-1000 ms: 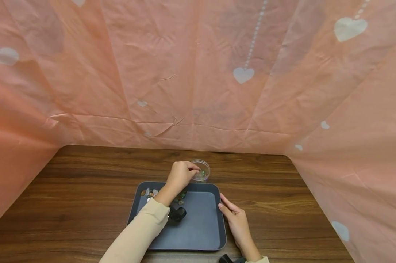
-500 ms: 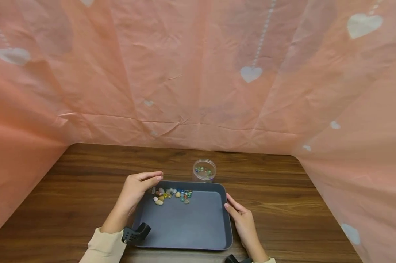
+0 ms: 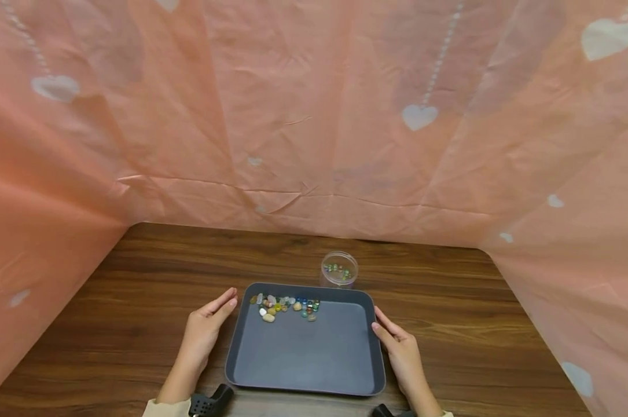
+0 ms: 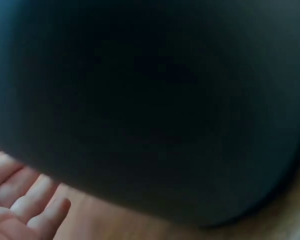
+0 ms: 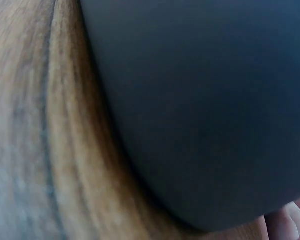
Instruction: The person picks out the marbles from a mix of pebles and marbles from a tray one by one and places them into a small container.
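Note:
A dark grey rectangular tray (image 3: 314,353) lies on the table, with several polished pebbles and glass beads (image 3: 272,311) gathered along its far left side. Just left of the tray is my left hand (image 3: 201,330), its fingers extended and nothing held between them. The left wrist view shows those fingers (image 4: 32,205) beneath the tray's dark wall (image 4: 140,125). My right hand (image 3: 402,350) rests against the tray's right side, thumb at the rim and straight fingers along the outside. Behind the tray stands a clear round container (image 3: 340,284) with several small green beads (image 3: 337,269) in it.
The brown wood table (image 3: 449,301) extends on both sides of the tray. A pink curtain (image 3: 314,145) with white hearts hangs around its back and sides. Black wrist cameras (image 3: 209,401) sit at the sleeve cuffs.
My left hand has left the round container and moved back left across the tray to its left side. My right hand stays at the right rim. The view has shifted slightly left.

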Demonstrator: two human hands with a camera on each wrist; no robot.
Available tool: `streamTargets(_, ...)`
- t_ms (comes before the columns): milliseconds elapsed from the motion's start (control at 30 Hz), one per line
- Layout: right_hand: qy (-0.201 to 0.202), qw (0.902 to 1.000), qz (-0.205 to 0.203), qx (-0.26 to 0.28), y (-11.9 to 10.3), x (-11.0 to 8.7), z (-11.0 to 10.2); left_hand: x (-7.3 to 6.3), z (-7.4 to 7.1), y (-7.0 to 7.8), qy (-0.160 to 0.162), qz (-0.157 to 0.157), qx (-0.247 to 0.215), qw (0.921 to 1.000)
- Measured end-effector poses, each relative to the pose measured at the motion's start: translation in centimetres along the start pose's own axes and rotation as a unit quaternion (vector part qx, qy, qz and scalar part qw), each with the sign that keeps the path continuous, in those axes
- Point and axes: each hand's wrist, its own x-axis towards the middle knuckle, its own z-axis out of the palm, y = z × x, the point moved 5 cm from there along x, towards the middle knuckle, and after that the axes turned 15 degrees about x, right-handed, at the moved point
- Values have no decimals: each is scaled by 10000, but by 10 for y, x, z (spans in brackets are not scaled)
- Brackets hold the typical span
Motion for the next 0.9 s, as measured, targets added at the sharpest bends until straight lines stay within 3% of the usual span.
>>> streamTargets(467,97,9999,-54,0,-2,0,1,-5,16,-13,132,65,-215,9997)
streamTargets(700,12,9952,-460,864,-12,1,-3,-5,18,-15,185,170,-284,9993)
streamTargets(900,67,9814,-1071,1593,-49,-2,-13,-6,19,-14,178,148,-363,9991)
